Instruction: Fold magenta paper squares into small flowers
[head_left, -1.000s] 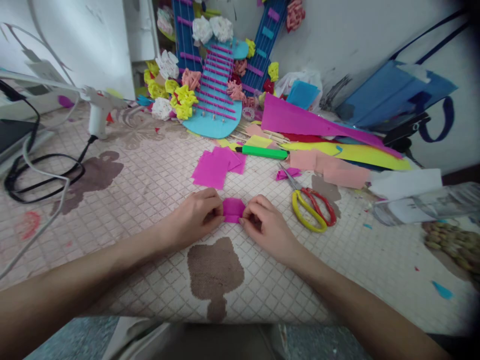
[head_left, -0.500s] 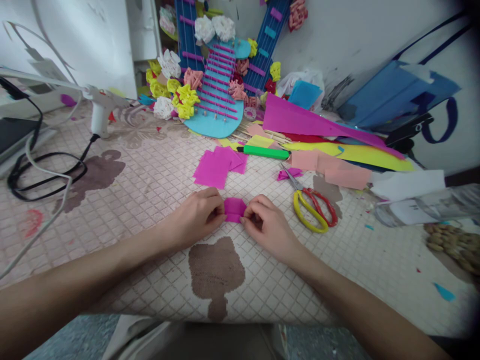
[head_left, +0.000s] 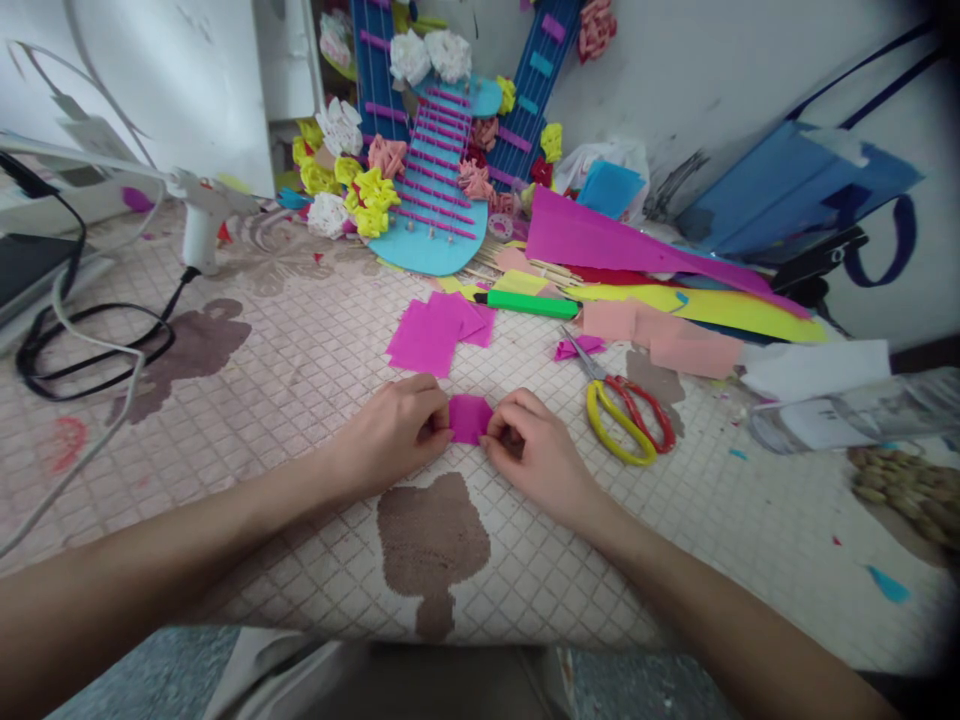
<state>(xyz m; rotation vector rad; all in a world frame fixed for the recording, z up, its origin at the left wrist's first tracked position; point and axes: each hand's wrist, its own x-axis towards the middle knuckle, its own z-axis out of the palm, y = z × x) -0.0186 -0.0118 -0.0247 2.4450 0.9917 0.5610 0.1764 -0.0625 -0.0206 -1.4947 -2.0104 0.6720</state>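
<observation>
A small folded piece of magenta paper (head_left: 469, 417) lies on the quilted pink cloth (head_left: 315, 340) between my two hands. My left hand (head_left: 395, 430) pinches its left edge with thumb and fingers closed. My right hand (head_left: 534, 452) pinches its right edge, fingers curled in. A stack of magenta paper squares (head_left: 435, 332) lies just beyond the hands. Yellow-and-red scissors (head_left: 624, 412) rest to the right of my right hand.
A green marker (head_left: 529, 303) and sheets of magenta, yellow and peach paper (head_left: 660, 300) lie behind. A blue craft model with paper flowers (head_left: 427, 170) stands at the back. A white glue gun (head_left: 199, 215) with black cable sits left. A plastic-wrapped bundle (head_left: 847, 410) lies right.
Both hands stay on the magenta piece; the fingers have shifted slightly and the piece looks a little more compact. Nothing else has moved.
</observation>
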